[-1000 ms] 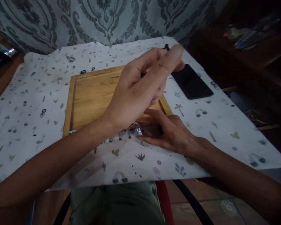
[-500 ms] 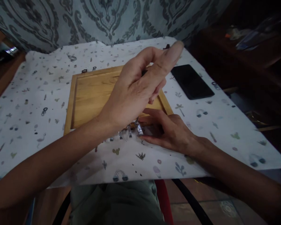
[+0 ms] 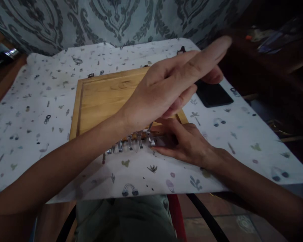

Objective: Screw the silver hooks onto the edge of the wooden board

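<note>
My left hand (image 3: 166,84) is raised over the right half of a shallow wooden tray (image 3: 103,101). One finger reaches toward the upper right, while the others curl; what lies inside them is hidden. A thin metal shaft (image 3: 149,126) shows just below this hand, and I cannot tell what it belongs to. My right hand (image 3: 184,139) rests at the tray's near right corner, its thumb and fingers closed on the right end of a row of shiny metal clips (image 3: 140,142). The row runs along the tray's near edge, its left part beneath my left forearm.
A black phone (image 3: 213,95) lies right of the tray, partly behind my left fingers. The patterned white tablecloth (image 3: 40,111) covers the table. Patterned grey fabric (image 3: 116,23) hangs behind it. A dark surface with loose items (image 3: 270,43) is at the right.
My left hand has moved to the right and slightly up, with its fingers now over part of the phone. More of the metal clips show. My right hand has stayed nearly in place.
</note>
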Tool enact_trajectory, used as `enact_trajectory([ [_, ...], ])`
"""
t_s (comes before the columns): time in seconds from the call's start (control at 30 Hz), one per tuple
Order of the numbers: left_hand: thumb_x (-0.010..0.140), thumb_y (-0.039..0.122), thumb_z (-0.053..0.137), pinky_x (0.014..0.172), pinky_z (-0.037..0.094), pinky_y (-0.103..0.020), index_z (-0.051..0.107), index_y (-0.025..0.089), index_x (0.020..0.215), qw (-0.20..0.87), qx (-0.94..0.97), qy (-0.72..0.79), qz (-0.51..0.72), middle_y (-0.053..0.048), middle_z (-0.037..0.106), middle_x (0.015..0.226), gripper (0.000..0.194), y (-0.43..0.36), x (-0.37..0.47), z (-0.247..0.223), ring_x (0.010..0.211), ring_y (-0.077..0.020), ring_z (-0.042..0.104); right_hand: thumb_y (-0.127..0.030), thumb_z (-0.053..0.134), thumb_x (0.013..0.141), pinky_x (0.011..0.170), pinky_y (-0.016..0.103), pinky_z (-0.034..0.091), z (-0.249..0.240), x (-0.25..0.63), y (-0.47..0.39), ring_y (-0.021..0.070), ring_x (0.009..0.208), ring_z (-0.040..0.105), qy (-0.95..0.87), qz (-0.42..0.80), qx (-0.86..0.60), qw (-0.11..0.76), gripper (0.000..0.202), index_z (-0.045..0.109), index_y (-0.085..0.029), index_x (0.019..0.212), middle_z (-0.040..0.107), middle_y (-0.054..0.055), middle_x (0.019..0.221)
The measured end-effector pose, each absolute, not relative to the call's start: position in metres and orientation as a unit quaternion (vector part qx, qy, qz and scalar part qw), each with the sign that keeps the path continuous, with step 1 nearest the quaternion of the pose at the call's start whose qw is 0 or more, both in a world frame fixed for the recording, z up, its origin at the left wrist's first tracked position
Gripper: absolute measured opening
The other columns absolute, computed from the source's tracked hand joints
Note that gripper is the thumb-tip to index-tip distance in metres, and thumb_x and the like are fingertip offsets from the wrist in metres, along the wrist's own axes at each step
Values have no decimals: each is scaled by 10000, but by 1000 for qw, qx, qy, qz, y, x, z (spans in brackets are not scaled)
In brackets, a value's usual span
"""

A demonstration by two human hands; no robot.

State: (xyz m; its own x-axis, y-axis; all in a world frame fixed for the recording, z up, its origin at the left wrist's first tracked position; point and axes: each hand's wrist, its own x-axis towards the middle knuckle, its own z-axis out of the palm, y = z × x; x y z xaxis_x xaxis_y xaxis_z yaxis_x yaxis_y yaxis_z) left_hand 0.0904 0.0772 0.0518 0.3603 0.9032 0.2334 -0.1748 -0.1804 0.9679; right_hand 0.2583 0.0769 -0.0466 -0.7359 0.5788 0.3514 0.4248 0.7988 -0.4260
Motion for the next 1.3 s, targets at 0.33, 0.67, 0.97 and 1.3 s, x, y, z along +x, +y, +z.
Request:
enact_trajectory([
  [0.33,977,301,573,487,335,-201,505,170,641,498,529,375,576,47,337,566,367,70,94,51,496,-57,381,-485,575,957,773,370,639,-48,258,78,248,954,771,-920,178,-243,252,585,373,-187,1418,786,74,1071],
  [0.67,1017,291,441,443,233,-160,572,129,705,504,570,347,548,94,277,485,376,67,97,50,411,1,234,-476,617,921,682,354,622,-44,258,77,239,839,773,-913,194,-266,240,575,425,-178,1374,794,69,1020],
  [0.97,1015,274,360,447,231,-149,574,147,701,598,604,271,452,107,275,443,400,80,90,50,367,10,239,-523,583,936,612,334,581,-44,258,77,225,743,757,-915,181,-275,235,544,439,-184,1336,790,57,1004],
  [1.3,982,383,556,518,305,-233,613,191,774,504,558,389,533,26,377,613,289,57,100,42,540,-68,343,-505,610,916,566,314,545,-42,255,77,214,663,723,-914,159,-269,260,452,502,-196,1227,762,38,833],
])
